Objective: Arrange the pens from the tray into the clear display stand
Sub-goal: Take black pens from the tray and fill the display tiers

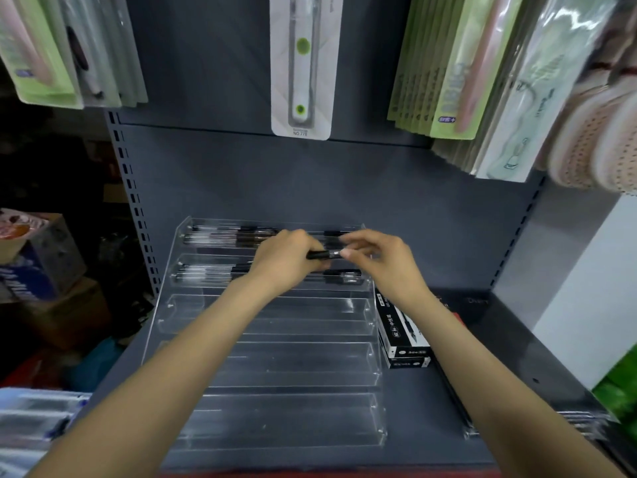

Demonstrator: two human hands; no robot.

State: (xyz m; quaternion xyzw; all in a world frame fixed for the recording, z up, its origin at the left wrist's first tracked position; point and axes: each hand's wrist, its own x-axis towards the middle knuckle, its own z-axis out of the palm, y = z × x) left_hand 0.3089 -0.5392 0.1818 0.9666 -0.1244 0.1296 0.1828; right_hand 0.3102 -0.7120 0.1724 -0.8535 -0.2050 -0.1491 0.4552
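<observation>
Placing step: left hand (286, 260) grips black pen (324, 254), right hand (375, 257) fingers pinching its tip, above clear display stand (275, 357) second tier; next, likely lowering it level into that trough.

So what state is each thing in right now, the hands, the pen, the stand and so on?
Left hand: grips a black pen.
Right hand: pinches the pen's end.
Clear stand: top two rows hold pens, lower rows look empty.
Pen boxes: stacked right of the stand, apparently closed.
</observation>
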